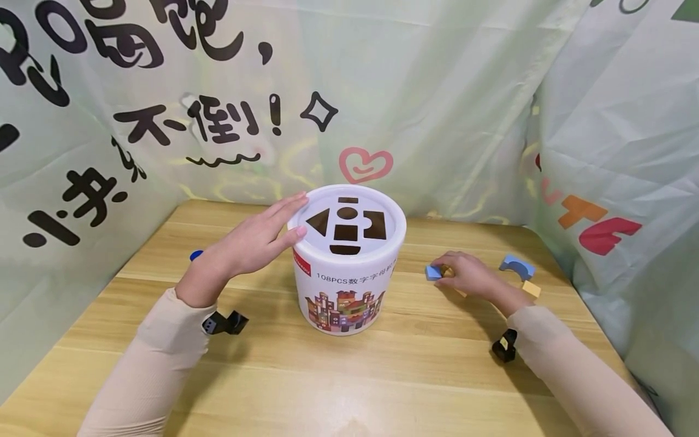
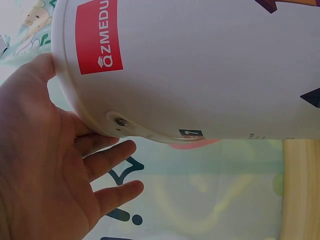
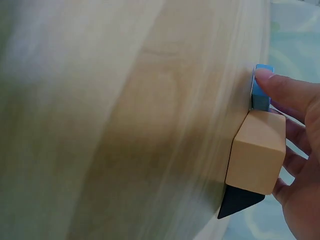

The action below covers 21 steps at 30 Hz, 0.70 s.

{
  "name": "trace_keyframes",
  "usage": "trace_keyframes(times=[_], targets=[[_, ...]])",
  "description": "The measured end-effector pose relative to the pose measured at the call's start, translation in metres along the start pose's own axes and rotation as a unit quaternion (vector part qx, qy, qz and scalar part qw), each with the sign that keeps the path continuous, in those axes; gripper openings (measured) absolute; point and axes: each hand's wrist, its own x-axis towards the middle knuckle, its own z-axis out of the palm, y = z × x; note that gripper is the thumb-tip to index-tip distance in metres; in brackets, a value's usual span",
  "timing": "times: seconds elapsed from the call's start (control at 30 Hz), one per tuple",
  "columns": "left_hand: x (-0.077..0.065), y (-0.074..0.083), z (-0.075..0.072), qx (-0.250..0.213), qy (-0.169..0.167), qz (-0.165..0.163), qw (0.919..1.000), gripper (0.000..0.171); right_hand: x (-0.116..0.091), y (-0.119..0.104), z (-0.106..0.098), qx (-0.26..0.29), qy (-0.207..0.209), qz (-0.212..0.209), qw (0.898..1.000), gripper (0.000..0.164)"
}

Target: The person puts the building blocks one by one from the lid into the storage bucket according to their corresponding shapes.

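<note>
A white toy-block bucket (image 1: 349, 273) stands upright on the table, its lid (image 1: 377, 250) cut with several shaped holes. My left hand (image 1: 248, 243) rests on the left side of the lid's rim, fingers fairly straight; the left wrist view shows the hand (image 2: 55, 150) with its fingers spread along the bucket's edge. To the right, my right hand (image 1: 464, 273) pinches a small blue block (image 1: 433, 272), low at the tabletop. The thumb (image 3: 280, 87) lies over that blue block (image 3: 261, 97) in the right wrist view. Beside it sits a yellow-orange block (image 3: 255, 152), partly under the hand.
A blue arch block (image 1: 517, 266) and another yellow block (image 1: 531, 291) lie right of my right hand. A dark wedge-shaped piece (image 3: 240, 200) shows by the yellow-orange block. Something blue (image 1: 196, 255) peeks out behind my left wrist. Printed cloth (image 1: 464, 121) hangs around the wooden table (image 1: 349, 382).
</note>
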Motion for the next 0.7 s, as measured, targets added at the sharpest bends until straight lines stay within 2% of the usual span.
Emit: trace_keyframes(times=[0.43,0.7], targets=[[-0.0001,0.0002,-0.0004,-0.001,-0.001,0.003,1.0,0.065,0.0044,-0.0072,-0.0012,0.015,-0.01,0.02,1.0,0.033],[0.0006,-0.0003,0.0,-0.002,0.0,0.001,1.0,0.065,0.005,-0.008,-0.0052,0.018,-0.014,0.022,1.0,0.034]])
